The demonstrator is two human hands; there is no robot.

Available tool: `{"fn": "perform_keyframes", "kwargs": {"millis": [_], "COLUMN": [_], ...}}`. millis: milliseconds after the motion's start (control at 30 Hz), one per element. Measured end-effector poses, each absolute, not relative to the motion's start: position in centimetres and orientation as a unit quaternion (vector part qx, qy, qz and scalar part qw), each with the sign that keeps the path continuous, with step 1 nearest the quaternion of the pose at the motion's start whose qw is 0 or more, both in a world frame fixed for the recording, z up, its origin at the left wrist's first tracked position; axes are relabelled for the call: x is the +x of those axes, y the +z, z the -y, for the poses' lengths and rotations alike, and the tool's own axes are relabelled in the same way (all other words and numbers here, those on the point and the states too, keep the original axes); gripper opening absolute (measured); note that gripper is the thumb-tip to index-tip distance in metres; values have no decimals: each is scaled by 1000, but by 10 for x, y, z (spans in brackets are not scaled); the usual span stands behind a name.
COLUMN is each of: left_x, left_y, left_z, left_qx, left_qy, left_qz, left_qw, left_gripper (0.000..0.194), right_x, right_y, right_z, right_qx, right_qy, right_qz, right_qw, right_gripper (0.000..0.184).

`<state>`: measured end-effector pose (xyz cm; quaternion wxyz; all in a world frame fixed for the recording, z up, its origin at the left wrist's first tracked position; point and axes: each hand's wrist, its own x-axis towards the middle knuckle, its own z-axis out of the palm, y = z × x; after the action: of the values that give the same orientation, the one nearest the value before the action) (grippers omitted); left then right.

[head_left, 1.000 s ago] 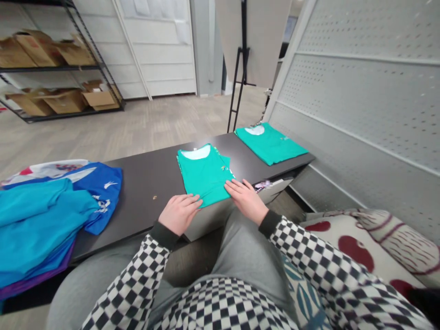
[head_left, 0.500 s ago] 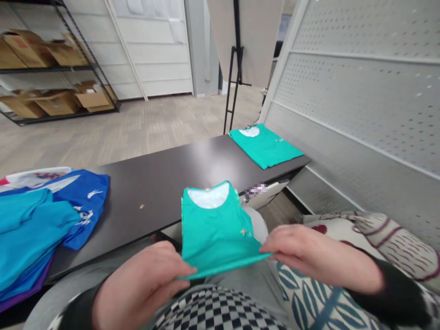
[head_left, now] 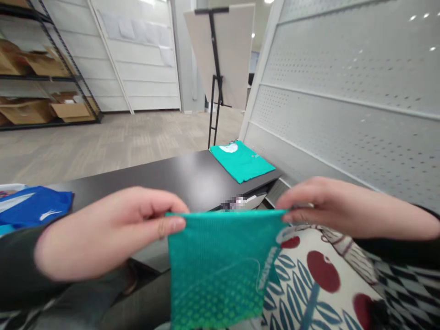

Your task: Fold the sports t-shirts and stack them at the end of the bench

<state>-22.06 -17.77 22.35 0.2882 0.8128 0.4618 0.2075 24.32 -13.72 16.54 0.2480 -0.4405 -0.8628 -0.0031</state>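
A teal T-shirt (head_left: 220,261) hangs from both hands, its top edge pulled straight between them. The side toward me carries a green dotted pattern and white lettering. My left hand (head_left: 137,224) pinches the top left corner between thumb and fingers. At the opposite corner my right hand (head_left: 316,201) holds the edge the same way. The shirt's lower end runs out of the picture. Beyond it, a folded teal T-shirt (head_left: 245,162) lies flat at the far right end of the dark table (head_left: 165,176).
Blue clothing (head_left: 37,206) is heaped at the table's left end. A patterned cushion (head_left: 323,270) is at my right. A perforated white panel (head_left: 343,91) stands along the right. Behind the table are an easel board (head_left: 227,55) and a shelf with cardboard boxes (head_left: 30,110).
Both hands have pulled the folded T-shirt off the table toward me and lifted it upright. Its patterned side now faces me. The view has shifted right and up.
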Motion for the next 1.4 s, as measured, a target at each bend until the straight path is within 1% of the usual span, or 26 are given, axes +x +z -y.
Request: {"fn": "perform_keyframes", "kwargs": {"millis": [33, 100, 233, 267, 333, 400, 467, 533, 567, 633, 700, 767, 867, 933, 1033, 1233, 1400], "left_x": [-213, -199, -169, -160, -140, -117, -94, -71, -60, -36, -12, 10, 33, 39, 40, 39, 40], "left_y": [234, 254, 291, 300, 314, 318, 305, 271, 247, 189, 126, 71, 15, -3, -14, -18, -18], "left_z": [157, 112, 19, -3, -44, -79, -105, -121, -124, -123, -115, -102, -89, -86, -89, -89, -86], "left_qx": [813, 820, 800, 792, 781, 776, 772, 773, 777, 789, 803, 811, 828, 834, 838, 857, 873], "left_qy": [205, 222, 289, 308, 344, 374, 395, 393, 378, 322, 241, 202, 185, 193, 206, 257, 228], "left_qz": [-464, -474, -518, -524, -522, -507, -493, -492, -499, -522, -545, -548, -527, -514, -503, -448, -431], "left_qw": [285, 234, 89, 59, 3, -46, -77, -81, -71, -35, 5, 34, 56, 60, 60, 14, 28], "left_gripper": [40, 44, 37, 36, 34, 33, 32, 33, 34, 37, 43, 40, 34, 34, 34, 31, 29], "right_x": [237, 221, 191, 189, 191, 202, 218, 233, 240, 253, 263, 275, 295, 307, 322, 339, 345], "right_y": [184, 227, 317, 333, 355, 358, 343, 309, 285, 226, 159, 94, 19, -12, -33, -37, -43], "right_z": [113, 62, -41, -65, -108, -142, -165, -176, -177, -173, -162, -149, -136, -137, -149, -155, -140], "right_qx": [-444, -446, -482, -504, -534, -544, -551, -562, -567, -578, -589, -602, -628, -645, -652, -626, -642], "right_qy": [-8, -12, -11, -30, -32, -26, -25, -35, -41, -43, -28, -9, 4, 6, 8, -16, -19], "right_qz": [861, 864, 861, 841, 807, 788, 775, 760, 755, 747, 747, 744, 722, 702, 691, 711, 714], "right_qw": [250, 234, 164, 192, 251, 287, 309, 324, 327, 326, 307, 291, 291, 302, 313, 319, 279], "right_gripper": [55, 52, 32, 34, 44, 47, 39, 26, 23, 25, 24, 26, 29, 34, 39, 40, 38]}}
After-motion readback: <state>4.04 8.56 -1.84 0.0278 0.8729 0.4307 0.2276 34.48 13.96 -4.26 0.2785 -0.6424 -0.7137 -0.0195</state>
